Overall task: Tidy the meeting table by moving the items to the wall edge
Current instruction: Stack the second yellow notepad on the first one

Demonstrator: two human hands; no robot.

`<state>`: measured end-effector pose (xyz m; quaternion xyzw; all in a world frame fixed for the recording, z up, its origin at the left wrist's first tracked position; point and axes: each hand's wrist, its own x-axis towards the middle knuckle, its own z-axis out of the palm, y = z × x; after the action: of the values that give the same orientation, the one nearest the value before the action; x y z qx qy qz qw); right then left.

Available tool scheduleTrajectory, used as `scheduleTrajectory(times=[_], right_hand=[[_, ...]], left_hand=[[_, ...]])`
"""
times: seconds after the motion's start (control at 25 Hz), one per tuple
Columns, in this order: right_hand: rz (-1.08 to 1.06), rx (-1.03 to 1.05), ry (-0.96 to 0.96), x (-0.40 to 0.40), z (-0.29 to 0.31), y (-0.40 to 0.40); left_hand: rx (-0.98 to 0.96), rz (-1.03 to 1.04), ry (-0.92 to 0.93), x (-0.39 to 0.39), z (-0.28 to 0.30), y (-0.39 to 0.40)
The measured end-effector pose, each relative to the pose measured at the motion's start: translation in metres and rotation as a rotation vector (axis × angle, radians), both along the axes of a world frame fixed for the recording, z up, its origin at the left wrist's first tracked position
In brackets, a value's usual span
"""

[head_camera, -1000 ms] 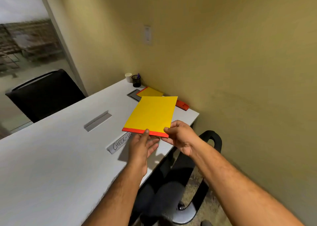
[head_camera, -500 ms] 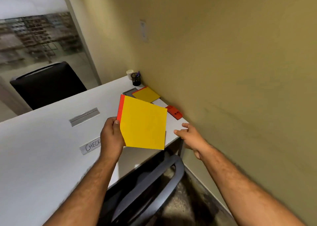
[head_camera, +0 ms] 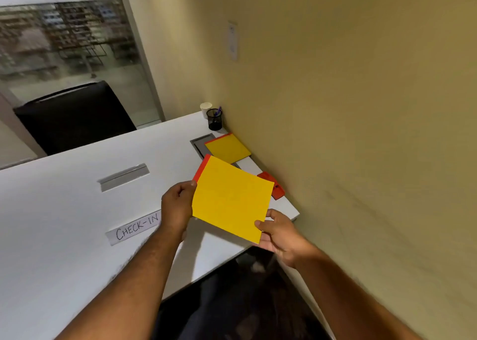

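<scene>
Both hands grip the flat yellow pad with a red spine [head_camera: 231, 199], left hand [head_camera: 178, 206] at its spine side, right hand [head_camera: 280, 232] pinching its near corner, above the white table [head_camera: 64, 231] near the wall-side edge.

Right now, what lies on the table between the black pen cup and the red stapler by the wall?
In the head view, a second yellow pad lies between the pen cup and the red stapler, partly covering a grey cable hatch.
</scene>
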<state>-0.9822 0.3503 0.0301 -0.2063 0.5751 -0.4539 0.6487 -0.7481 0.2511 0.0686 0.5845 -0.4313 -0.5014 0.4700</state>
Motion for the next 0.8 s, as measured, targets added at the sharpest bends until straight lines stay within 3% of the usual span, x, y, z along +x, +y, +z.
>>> scheduleTrajectory(times=[0.16,0.32,0.52,0.72,0.8], right_hand=[[0.025,-0.019,0.008,-0.008,-0.001,-0.050],[-0.084,0.033,-0.063,-0.003,-0.031,-0.135],[-0.131,0.003,-0.219,0.004,-0.049,-0.261],[-0.402,0.240,-0.482,0.009,-0.062,-0.377],[-0.442,0.317,-0.434,0.008,-0.077,-0.404]], left_hand=[[0.148,0.094,0.249,-0.019,-0.021,-0.023],[0.245,0.242,0.305,-0.033,-0.053,-0.041],[0.294,0.334,0.131,-0.048,-0.073,-0.053],[0.410,0.411,0.056,-0.050,-0.115,-0.058],[0.458,0.412,0.042,-0.051,-0.129,-0.053]])
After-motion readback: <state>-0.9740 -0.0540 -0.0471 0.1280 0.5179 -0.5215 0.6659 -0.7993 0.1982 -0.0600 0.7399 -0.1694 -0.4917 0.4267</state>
